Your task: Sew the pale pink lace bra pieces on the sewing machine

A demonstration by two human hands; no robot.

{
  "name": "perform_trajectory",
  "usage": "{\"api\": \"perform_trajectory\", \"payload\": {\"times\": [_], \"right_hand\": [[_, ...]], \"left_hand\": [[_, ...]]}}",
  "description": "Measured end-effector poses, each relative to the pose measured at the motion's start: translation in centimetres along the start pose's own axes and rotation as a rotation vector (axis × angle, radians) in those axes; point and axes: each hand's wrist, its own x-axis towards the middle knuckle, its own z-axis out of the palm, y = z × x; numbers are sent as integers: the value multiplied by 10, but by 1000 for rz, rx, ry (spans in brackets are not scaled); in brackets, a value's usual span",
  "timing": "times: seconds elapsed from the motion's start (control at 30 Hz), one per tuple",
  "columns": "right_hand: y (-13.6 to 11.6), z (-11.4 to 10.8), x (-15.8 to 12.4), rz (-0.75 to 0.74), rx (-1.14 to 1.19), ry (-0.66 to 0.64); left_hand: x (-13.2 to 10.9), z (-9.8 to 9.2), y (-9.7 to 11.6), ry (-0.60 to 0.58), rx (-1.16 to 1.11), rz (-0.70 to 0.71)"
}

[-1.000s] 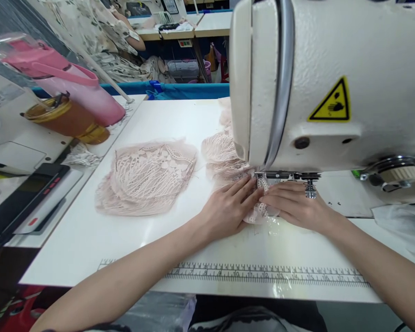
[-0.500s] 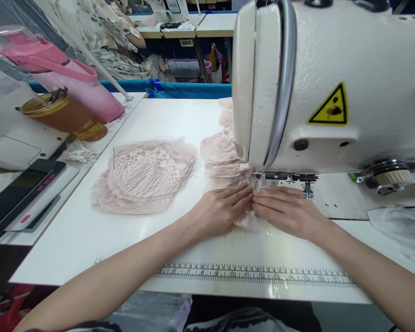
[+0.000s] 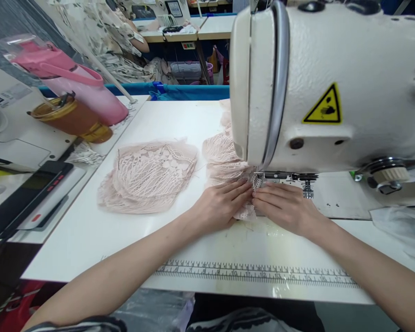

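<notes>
Pale pink lace fabric [image 3: 222, 159] lies bunched on the white table and runs under the head of a sewing machine [image 3: 318, 83]. My left hand [image 3: 223, 203] presses on the lace just left of the presser foot, its fingers together. On the other side my right hand [image 3: 285, 206] lies with fingers together and tips at the lace edge, close to my left fingertips. A small end of lace shows between and below the hands. To the left rests a flat stack of pink lace pieces [image 3: 150, 177], touched by neither hand.
A printed ruler [image 3: 249, 273] runs along the table's front edge. At the left are a pink bottle [image 3: 86, 94], an amber cup [image 3: 72, 119] and a black device [image 3: 31, 196]. Clear plastic [image 3: 399, 226] lies at the right. Another person's arm [image 3: 140, 44] shows behind.
The lace end below my hands has drawn slightly away from me, toward the machine. Both hands stay beside the presser foot. The whole view has shifted a little.
</notes>
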Motion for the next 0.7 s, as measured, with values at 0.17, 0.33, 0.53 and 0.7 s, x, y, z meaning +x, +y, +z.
{"api": "perform_trajectory", "payload": {"times": [0.17,0.33,0.53,0.7], "right_hand": [[0,-2,2,14,-2,-4],[3,-5,2,12,-29,-17],[5,-4,2,50,-6,0],[4,-7,2,75,-39,-17]], "left_hand": [[0,2,1,12,28,-10],[3,2,5,-4,86,-18],[5,1,9,-10,120,-34],[7,0,13,-20,145,-44]]}}
